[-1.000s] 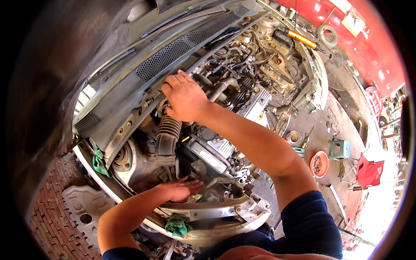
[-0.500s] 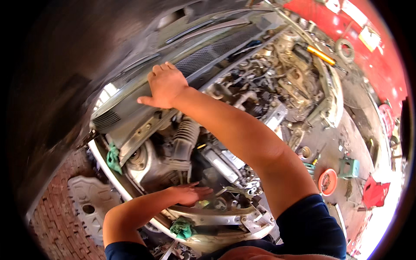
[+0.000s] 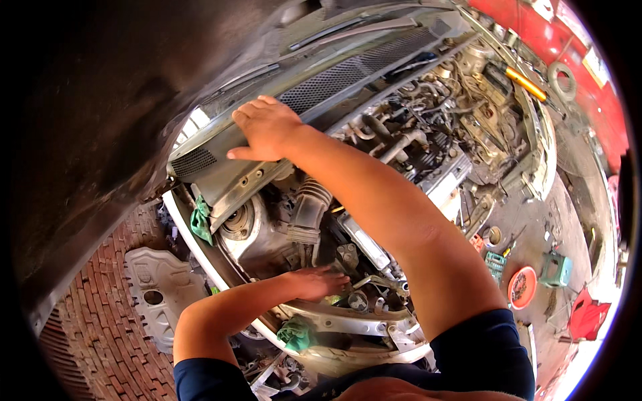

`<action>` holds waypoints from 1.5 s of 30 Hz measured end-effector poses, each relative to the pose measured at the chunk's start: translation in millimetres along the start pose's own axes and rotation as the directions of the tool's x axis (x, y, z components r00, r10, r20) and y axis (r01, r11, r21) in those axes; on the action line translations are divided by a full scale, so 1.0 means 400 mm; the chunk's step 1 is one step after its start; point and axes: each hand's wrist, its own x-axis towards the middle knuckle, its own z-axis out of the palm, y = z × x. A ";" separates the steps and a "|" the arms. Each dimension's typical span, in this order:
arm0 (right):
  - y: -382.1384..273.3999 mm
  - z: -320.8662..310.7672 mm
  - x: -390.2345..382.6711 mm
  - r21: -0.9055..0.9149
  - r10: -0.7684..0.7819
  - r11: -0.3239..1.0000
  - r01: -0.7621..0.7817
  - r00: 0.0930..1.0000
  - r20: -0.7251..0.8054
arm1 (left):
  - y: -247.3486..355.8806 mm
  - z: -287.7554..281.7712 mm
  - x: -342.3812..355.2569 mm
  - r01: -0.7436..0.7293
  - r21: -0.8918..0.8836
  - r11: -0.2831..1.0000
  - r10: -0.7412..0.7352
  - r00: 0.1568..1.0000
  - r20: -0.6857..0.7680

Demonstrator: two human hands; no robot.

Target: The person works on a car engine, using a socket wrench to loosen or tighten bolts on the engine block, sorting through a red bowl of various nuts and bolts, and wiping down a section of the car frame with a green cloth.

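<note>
Clock: read from the middle of the view, 12 at the top edge
Right hand [image 3: 267,128]: at 11 o'clock, released, fingers reaching forward and thumb spread toward 8; it lies over the panel, though whether the palm presses on it cannot be told
Panel [image 3: 224,175]: long, dark, with mesh strips, running from 9 o'clock up to 1 along the windshield side of the car
Left hand [image 3: 319,284]: at 6 o'clock, flat and released, fingers stretched toward 3; its underside is hidden, so contact below cannot be told
Front bar [image 3: 354,324]: pale metal, between 5 and 6 o'clock, just beyond the left hand
Ribbed hose [image 3: 304,220]: dark, between the two hands, at 5 o'clock from the right one
Engine [image 3: 449,177]: bare, mostly toward 2 o'clock, partly covered by the right forearm
Hood [image 3: 100,100]: dark, filling 10 o'clock
Green rags: one [image 3: 294,334] at 7 from the left hand, another [image 3: 201,220] at 9
Floor, left side: pale molded sheet [image 3: 174,284] on bricks at 8
Floor, right side: orange bowl [image 3: 527,303] of small pieces at 4, green stool [image 3: 556,271] at its 2
Far fender: yellow cylinder [image 3: 525,83] at 2
</note>
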 end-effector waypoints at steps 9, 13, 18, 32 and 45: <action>0.030 -0.005 -0.197 0.077 -0.022 0.996 0.034 0.988 -0.155 | 0.015 0.009 -0.004 0.034 0.016 0.999 -0.034 0.999 0.008; 0.018 -0.046 -0.572 0.311 0.176 0.949 -0.045 0.897 -0.407 | 0.018 -0.002 -0.022 0.001 0.019 1.000 -0.001 1.000 -0.027; -0.101 -0.072 -1.322 0.318 0.669 0.743 -0.589 0.657 -0.348 | 0.040 -0.087 -0.002 0.248 -0.627 0.738 -0.291 0.956 0.036; -1.360 0.034 -2.526 0.020 0.623 -0.778 -0.627 -0.769 0.143 | -0.015 -0.092 0.053 0.059 -0.864 0.499 -0.369 0.917 -0.150; -0.899 0.109 -2.991 0.126 0.603 -0.787 -0.603 -0.713 0.357 | 0.735 -0.425 0.416 0.192 -0.305 0.933 -0.360 0.469 -0.806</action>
